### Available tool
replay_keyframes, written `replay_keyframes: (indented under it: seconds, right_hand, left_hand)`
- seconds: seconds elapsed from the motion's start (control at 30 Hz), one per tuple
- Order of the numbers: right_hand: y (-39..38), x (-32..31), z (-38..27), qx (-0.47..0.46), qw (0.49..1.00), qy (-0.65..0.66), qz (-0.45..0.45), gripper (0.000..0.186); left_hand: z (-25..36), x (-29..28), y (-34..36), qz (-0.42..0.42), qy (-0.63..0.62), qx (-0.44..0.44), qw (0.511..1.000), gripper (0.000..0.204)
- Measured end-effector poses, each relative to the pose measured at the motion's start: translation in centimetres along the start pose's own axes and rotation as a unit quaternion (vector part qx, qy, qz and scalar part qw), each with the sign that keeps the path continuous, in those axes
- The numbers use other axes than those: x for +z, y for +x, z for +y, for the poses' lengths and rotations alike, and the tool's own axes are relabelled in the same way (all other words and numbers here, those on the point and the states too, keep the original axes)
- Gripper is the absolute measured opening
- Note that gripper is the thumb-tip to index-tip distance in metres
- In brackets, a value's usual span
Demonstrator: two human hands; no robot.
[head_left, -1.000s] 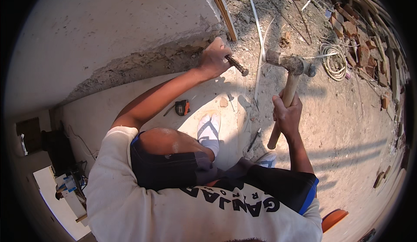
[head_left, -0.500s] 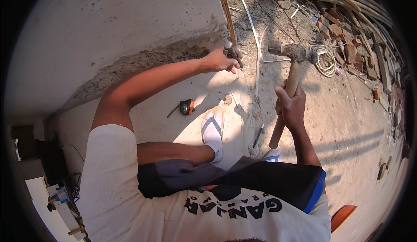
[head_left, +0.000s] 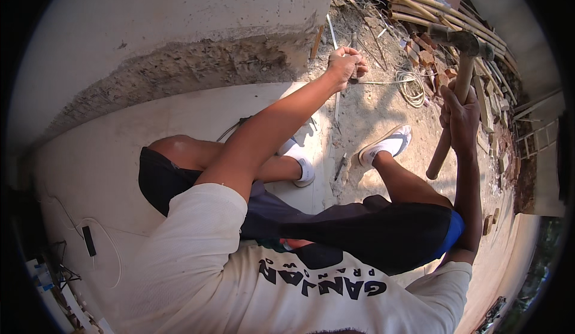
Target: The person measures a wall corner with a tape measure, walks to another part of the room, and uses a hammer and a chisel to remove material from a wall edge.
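Observation:
My left hand [head_left: 346, 65] is closed around a dark metal chisel [head_left: 353, 40], whose ends show above and below the fingers. It is held over the dirt, just right of the corner of a white wall with a rough, broken lower edge [head_left: 179, 64]. To the right, my right hand [head_left: 461, 112] grips the wooden handle of a hammer [head_left: 444, 148]. The hammer's heavy metal head is raised at the upper right, well apart from the chisel. My left forearm mostly hides a tape measure on the floor; only a dark bit and its strap show.
A dark pen-like stick [head_left: 341, 166] lies between my sandalled feet. Beyond are a coil of pale cord [head_left: 411, 89], broken bricks [head_left: 422, 52] and a stack of bamboo poles [head_left: 443, 10]. At lower left a small black device [head_left: 88, 241] lies beside a white cable.
My left hand has moved right and slightly up with the chisel, past the wall corner. The hammer in my right hand has swung up and right. My view has shifted, and my right foot now shows fully.

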State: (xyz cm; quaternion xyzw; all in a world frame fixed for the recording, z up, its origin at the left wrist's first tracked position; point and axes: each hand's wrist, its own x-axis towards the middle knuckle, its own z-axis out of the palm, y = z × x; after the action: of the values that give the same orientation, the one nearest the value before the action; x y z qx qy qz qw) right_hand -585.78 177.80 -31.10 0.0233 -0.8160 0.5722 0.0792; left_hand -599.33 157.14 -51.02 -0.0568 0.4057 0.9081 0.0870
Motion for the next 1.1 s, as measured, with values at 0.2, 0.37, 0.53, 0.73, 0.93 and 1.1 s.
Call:
replay_keyframes:
  seconds: [0.2, 0.37, 0.53, 0.73, 0.93, 1.1]
  right_hand:
    - [1.0, -1.5, -3.6, -0.005, 1.000, 0.017, -0.022, 0.014]
    - [1.3, 2.8, 0.8, 0.032, 0.987, 0.158, -0.007, 0.013]
    - [-0.3, 9.6, 6.5, 0.124, 0.944, 0.303, 0.040, 0.014]
    - [-3.1, 12.9, 14.4, 0.237, 0.914, 0.323, 0.067, 0.015]
    - [-4.5, 12.0, 20.1, 0.304, 0.889, 0.315, 0.133, 0.015]
    - [-1.3, 8.9, 18.9, 0.265, 0.853, 0.364, 0.265, 0.014]
  left_hand:
    - [-2.7, -1.3, 0.2, 0.070, -0.090, -0.046, 0.992, 0.012]
    - [-5.1, -3.7, 0.5, 0.071, -0.148, -0.052, 0.985, 0.014]
    - [-5.1, -6.7, 1.9, 0.092, -0.186, -0.053, 0.977, 0.005]
    - [-3.6, -8.6, 2.0, 0.118, -0.136, -0.033, 0.983, 0.009]
    - [-5.3, -8.4, 4.5, 0.111, -0.101, -0.037, 0.988, 0.014]
    - [-4.9, -7.7, 7.7, 0.111, -0.130, -0.011, 0.985, 0.018]
